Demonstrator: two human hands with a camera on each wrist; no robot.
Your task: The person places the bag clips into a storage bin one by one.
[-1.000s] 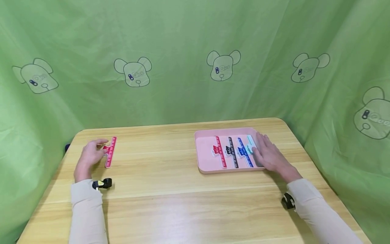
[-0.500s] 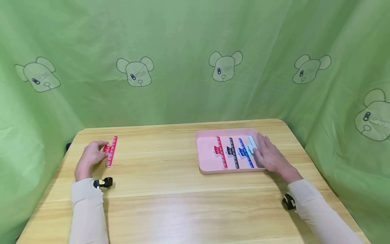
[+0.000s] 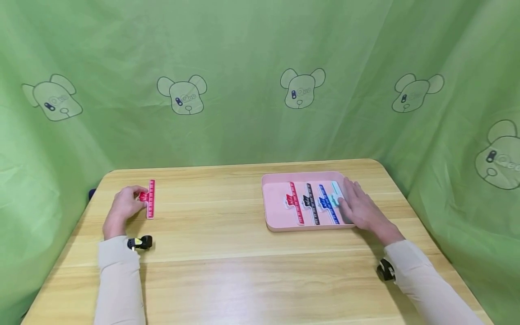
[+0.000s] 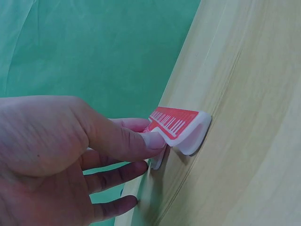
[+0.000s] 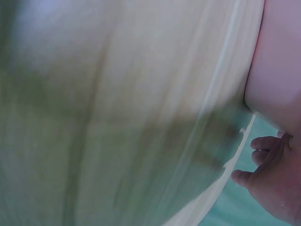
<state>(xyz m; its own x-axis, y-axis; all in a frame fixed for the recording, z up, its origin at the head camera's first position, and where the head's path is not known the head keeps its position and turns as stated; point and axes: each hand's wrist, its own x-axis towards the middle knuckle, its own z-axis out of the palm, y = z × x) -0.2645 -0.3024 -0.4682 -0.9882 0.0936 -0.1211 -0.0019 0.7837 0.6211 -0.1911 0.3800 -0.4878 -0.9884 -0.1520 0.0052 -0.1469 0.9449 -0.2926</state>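
Note:
A red clip (image 3: pixel 150 198) with a piano-key print stands at the left of the table. My left hand (image 3: pixel 123 205) pinches its small tab between thumb and fingers; in the left wrist view the thumb (image 4: pixel 153 140) lies on the red print. Over on the right is a shallow pink tray (image 3: pixel 274 216). Inside it, side by side, lie another red clip (image 3: pixel 295 205), a black clip (image 3: pixel 312 205), a blue clip (image 3: pixel 328 205) and a mint-green clip (image 3: pixel 335 189), partly hidden. My right hand (image 3: pixel 361 207) holds the tray's right rim, thumb inside and fingers outside.
The wooden table (image 3: pixel 211 253) has its back edge close to a green curtain (image 3: pixel 243 126) printed with bear heads. The curtain also hangs along both sides. Small black cameras sit at the left wrist (image 3: pixel 142 242) and right wrist (image 3: pixel 386 270).
My left hand has closed its fingertips onto the red clip's tab and turned the clip slightly more upright in the head view. The right hand and tray stay where they were.

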